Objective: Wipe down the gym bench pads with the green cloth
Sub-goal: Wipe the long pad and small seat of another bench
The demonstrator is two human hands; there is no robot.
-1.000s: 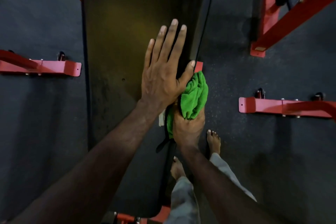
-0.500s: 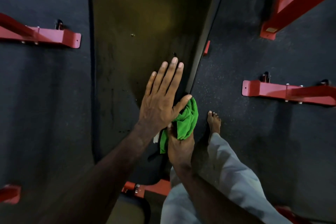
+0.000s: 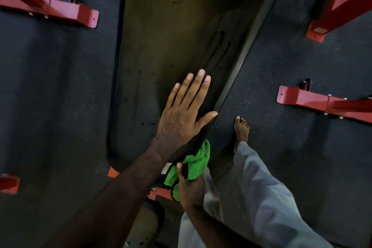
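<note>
A long black bench pad (image 3: 161,46) runs up the middle of the view, with dark wet streaks and droplets near its right edge. My left hand (image 3: 185,115) lies flat on the pad's lower right part, fingers spread, thumb over the right edge. Just below it, my right hand (image 3: 191,187) grips the bunched green cloth (image 3: 193,163) against the pad's lower right side edge. The left forearm crosses over part of the cloth and the pad's near corner.
Red steel frame feet sit on the dark rubber floor: at the upper left (image 3: 66,12), upper right (image 3: 332,16), right (image 3: 322,102) and lower left (image 3: 9,184). A red bracket (image 3: 161,193) shows under the pad's near end. My bare foot (image 3: 241,131) and grey trouser leg (image 3: 271,197) stand right of the bench.
Both hands have slid toward the near end of the pad's right edge, the cloth moving with the right hand. The view has shifted, and the right foot has stepped forward.
</note>
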